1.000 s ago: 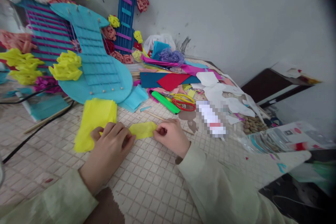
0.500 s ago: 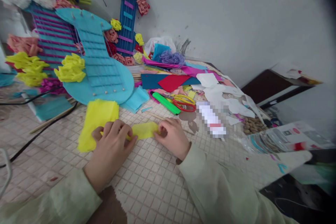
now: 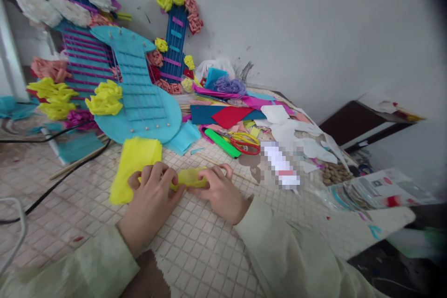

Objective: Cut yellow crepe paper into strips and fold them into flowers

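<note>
A narrow strip of yellow crepe paper (image 3: pixel 190 177) lies between my two hands, low over the tabletop. My left hand (image 3: pixel 153 200) pinches its left end with thumb and forefinger. On the strip's right part and lower edge, my right hand (image 3: pixel 220 191) grips with bent fingers. Some of the strip is hidden behind the fingertips. A stack of yellow crepe paper (image 3: pixel 136 163) lies flat just behind my left hand, partly covered by it. Behind the stack leans a light blue guitar-shaped cutout (image 3: pixel 143 98) with strings and a yellow paper flower (image 3: pixel 104 98) at its left.
Red-and-yellow scissors (image 3: pixel 246 143) and a green marker-like tube (image 3: pixel 221 143) lie beyond my right hand. A partly blurred white tube (image 3: pixel 281 165) and white paper scraps (image 3: pixel 293 125) are to the right, near a clear plastic bottle (image 3: pixel 377 191). A black cable (image 3: pixel 66 181) crosses the left side.
My right hand has moved left toward my left hand and now folds over the strip, so less of the strip shows. The whole view has shifted slightly.
</note>
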### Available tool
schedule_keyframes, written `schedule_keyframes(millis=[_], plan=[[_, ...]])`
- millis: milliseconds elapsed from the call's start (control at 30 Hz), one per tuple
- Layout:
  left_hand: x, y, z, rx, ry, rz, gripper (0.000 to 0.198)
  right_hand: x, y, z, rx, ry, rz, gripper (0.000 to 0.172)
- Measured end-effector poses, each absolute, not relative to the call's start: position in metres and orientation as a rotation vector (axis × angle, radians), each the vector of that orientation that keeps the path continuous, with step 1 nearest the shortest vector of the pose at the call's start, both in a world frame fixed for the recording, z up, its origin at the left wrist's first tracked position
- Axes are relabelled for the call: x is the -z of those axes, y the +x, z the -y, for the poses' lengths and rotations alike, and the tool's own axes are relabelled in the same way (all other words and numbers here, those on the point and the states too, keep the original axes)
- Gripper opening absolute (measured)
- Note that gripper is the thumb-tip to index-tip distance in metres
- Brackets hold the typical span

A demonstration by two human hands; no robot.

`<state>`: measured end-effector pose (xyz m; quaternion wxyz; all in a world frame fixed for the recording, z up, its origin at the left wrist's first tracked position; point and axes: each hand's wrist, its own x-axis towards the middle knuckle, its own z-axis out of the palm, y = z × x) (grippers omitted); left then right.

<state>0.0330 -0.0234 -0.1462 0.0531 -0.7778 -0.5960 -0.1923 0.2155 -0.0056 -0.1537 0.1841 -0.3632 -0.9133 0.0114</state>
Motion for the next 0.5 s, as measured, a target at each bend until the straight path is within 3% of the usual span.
schedule_keyframes(millis=[500], plan=[[0.144, 0.033, 0.023, 0.586, -2.371, 1.849, 0.012, 0.152, 0.230, 0.007, -0.070, -1.185, 2.357, 0.020]])
